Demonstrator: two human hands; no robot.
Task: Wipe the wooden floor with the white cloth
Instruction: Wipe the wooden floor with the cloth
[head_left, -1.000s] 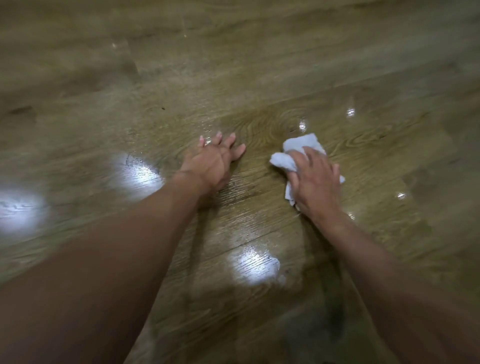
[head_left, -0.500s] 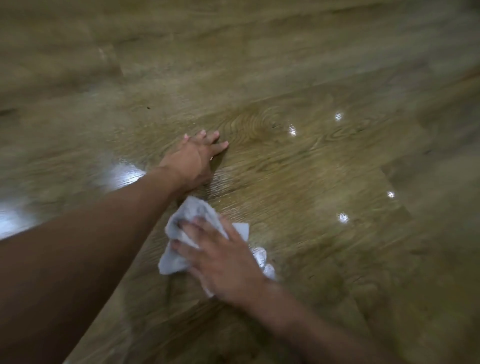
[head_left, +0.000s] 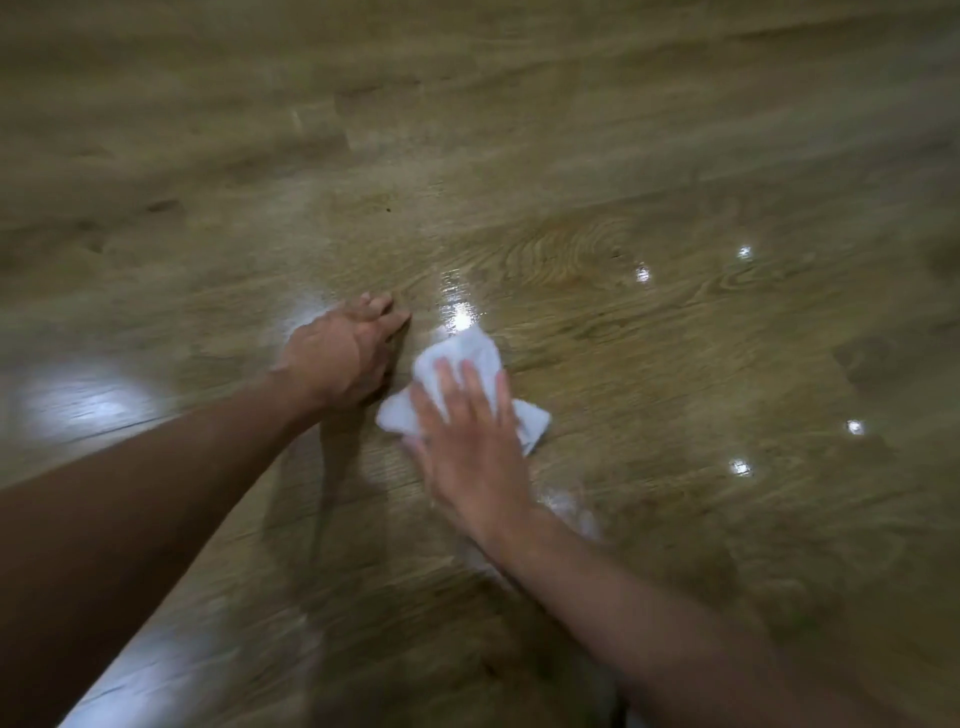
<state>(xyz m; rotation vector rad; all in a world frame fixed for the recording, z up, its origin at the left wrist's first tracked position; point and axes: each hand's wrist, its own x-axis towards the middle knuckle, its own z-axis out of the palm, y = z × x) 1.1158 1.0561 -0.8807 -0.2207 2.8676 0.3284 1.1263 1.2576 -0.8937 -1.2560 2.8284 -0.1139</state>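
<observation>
A crumpled white cloth (head_left: 470, 358) lies on the glossy wooden floor (head_left: 649, 332) near the middle of the view. My right hand (head_left: 470, 441) presses flat on the cloth with straight fingers, covering its near half. Just to the left, my left hand (head_left: 345, 353) rests palm down on the bare floor, fingers pointing away from me, next to the cloth's left edge.
Brown wood-grain planks fill the whole view. Bright light reflections shine at the left (head_left: 83, 402), just beyond the cloth (head_left: 460, 312) and as small spots on the right (head_left: 740, 467). A tiny dark speck (head_left: 388, 209) lies farther out.
My right hand swept the cloth from the right down toward me and to the left, then back up beside my left hand. My left hand stayed planted on the floor.
</observation>
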